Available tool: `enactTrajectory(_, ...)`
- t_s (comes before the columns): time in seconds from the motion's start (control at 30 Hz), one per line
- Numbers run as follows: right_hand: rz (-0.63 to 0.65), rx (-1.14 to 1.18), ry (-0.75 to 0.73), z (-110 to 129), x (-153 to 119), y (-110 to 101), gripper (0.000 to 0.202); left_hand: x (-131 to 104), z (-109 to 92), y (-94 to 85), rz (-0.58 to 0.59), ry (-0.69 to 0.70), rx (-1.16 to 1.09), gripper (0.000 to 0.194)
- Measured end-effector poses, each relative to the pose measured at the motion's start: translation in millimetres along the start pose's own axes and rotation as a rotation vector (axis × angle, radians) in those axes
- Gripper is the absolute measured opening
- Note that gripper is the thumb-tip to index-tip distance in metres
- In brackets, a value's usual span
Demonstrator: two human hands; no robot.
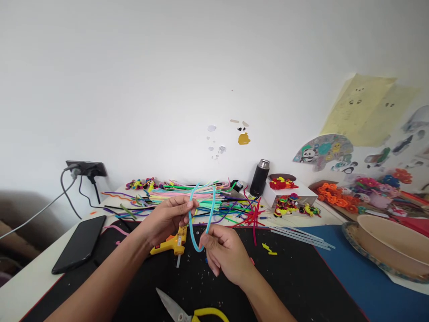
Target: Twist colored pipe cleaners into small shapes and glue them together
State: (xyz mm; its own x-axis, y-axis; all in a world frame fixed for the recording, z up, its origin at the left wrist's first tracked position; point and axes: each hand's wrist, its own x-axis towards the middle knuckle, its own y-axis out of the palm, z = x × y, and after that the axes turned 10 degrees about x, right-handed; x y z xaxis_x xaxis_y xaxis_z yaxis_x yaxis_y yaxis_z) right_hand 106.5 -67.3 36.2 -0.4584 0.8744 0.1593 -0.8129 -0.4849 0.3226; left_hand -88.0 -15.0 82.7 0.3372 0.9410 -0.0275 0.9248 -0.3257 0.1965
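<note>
- My L hand [172, 217] reaches fwd, wrist bent in, thumb + fingertips pinching one side of a blue pipe cleaner [211, 217].
- My R hand [229, 252] is a bit lower & nearer me, fingers curled, thumb + index gripping the same stem near its bend.
- Blk thermos [259, 180] beyond R hand, silver top; can't see contents.
- Beige bowl [395, 239] well R of R hand; can't tell what's inside.
- Pipe cleaner's btwn my hands, above the blk mat [284, 277]: lt blue, slim, bent in a U, ends up.
</note>
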Motion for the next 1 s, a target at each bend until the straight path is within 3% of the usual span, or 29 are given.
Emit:
enactTrajectory(0.2,0.05,-0.016,0.067,-0.5,-3.2,7.5,0.05,-5.4,-1.9,2.4,0.06,-0.028,0.013,0.04)
enactTrajectory(0.83,0.084,-0.033,0.039,7.4,-12.6,22.9,0.049,-18.7,-8.7,9.8,0.344,-0.08,-0.032,0.039)
enactTrajectory(1.0,0.096,-0.061,0.035,1.3,-14.7,25.7,0.053,-22.0,-7.4,16.3,0.375,-0.168,-0.028,0.041)
